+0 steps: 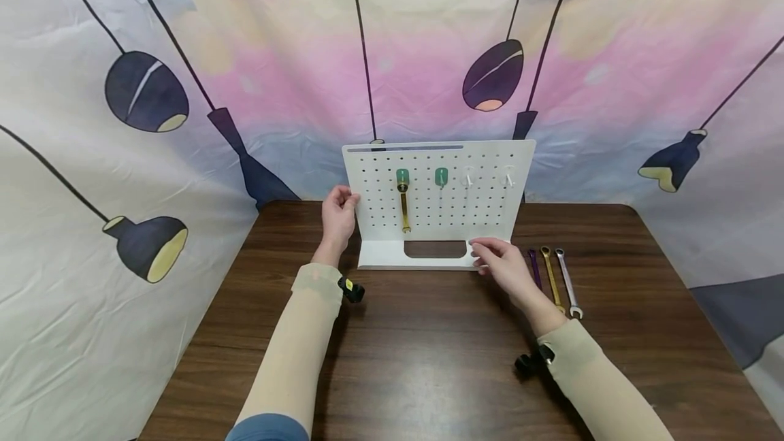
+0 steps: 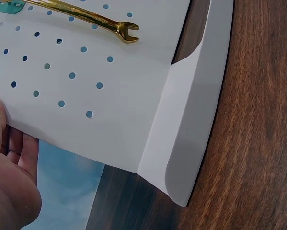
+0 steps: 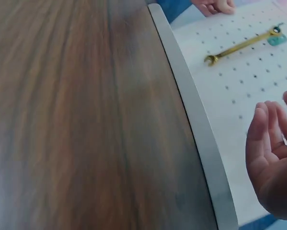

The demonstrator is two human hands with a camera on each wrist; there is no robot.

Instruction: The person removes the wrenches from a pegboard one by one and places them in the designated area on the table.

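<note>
A white pegboard (image 1: 375, 250) with a foot along its base stands upright at the back of the table. My left hand (image 1: 339, 220) grips its left edge; in the left wrist view the thumb lies at the front and the fingers go behind the edge. A gold wrench (image 1: 404, 213) hangs by its ring end from a green hook (image 1: 402, 175), its open jaw downward. Close to the right part of the foot is my right hand (image 1: 501, 267), fingers loosely bent with nothing between them. In the right wrist view that hand (image 3: 277, 163) overlaps the board.
Right of the board, a purple wrench (image 1: 535, 268), another gold wrench (image 1: 552, 280) and a silver wrench (image 1: 569, 283) lie side by side. A second green hook (image 1: 442, 177) and two clear hooks (image 1: 468, 177) carry nothing. Behind the wooden table (image 1: 416, 359) hangs a patterned cloth (image 1: 282, 33).
</note>
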